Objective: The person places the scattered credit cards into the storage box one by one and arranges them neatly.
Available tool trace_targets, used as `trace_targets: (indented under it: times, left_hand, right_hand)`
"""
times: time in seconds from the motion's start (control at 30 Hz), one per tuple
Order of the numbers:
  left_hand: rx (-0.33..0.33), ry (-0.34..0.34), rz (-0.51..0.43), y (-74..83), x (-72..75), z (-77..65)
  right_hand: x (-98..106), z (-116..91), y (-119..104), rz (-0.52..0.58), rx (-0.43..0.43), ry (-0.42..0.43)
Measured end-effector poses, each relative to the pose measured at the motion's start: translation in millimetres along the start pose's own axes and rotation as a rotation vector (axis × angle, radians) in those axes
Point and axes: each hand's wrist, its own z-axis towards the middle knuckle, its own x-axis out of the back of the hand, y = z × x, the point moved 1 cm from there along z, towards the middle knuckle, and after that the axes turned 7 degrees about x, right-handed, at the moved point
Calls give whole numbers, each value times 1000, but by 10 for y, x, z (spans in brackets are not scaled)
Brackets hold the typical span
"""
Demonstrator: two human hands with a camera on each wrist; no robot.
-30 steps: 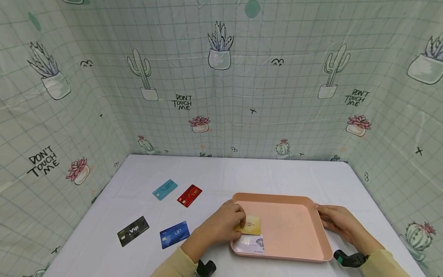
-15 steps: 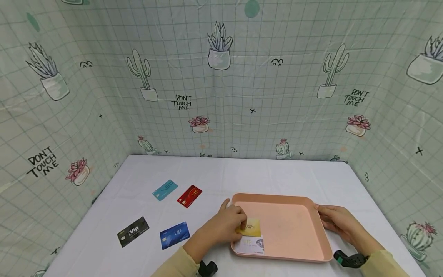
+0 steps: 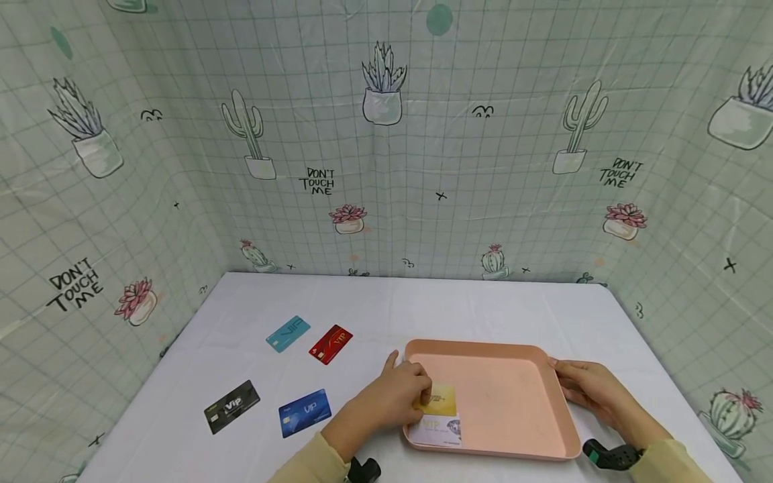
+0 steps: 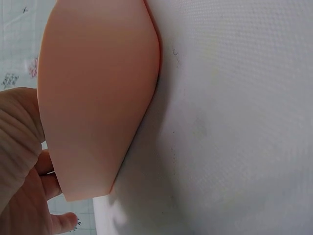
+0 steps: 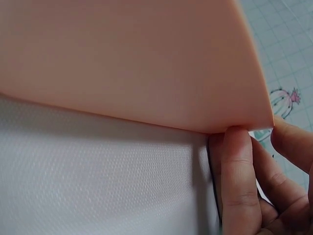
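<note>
A shallow pink tray [image 3: 507,396] lies on the white table. Over its left side, my left hand [image 3: 396,394] pinches the left edge of a yellow card [image 3: 443,401] with curled fingers. Just in front of that card lies a white VIP card [image 3: 439,435], flat in the tray's near left corner. In the left wrist view the tray wall [image 4: 98,107] hides the cards and the fingertips. My right hand [image 3: 594,388] grips the tray's far right corner. The right wrist view has its thumb at the rim and a finger [image 5: 239,171] against the outer wall.
Left of the tray, several cards lie apart on the table: a teal card [image 3: 288,333], a red card [image 3: 331,345], a black card [image 3: 232,406] and a blue card [image 3: 304,412]. Patterned cloth walls [image 3: 386,161] enclose the table's back and sides.
The yellow card has slid slightly toward the white card with my left hand, and its near edge now lies close along it. A left finger has lifted outward. The right hand has stayed put.
</note>
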Motion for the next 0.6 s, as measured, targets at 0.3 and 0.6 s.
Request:
trace_targets:
  times: [0.3,0.6]
  left_hand:
    - [1,-5,-4,-3,-7,-3]
    - [-37,7,7,-5,10,-20]
  right_hand:
    - [-5,-30,-9,-6,10,-7]
    - [-8,-26,-8,-7,9,-4]
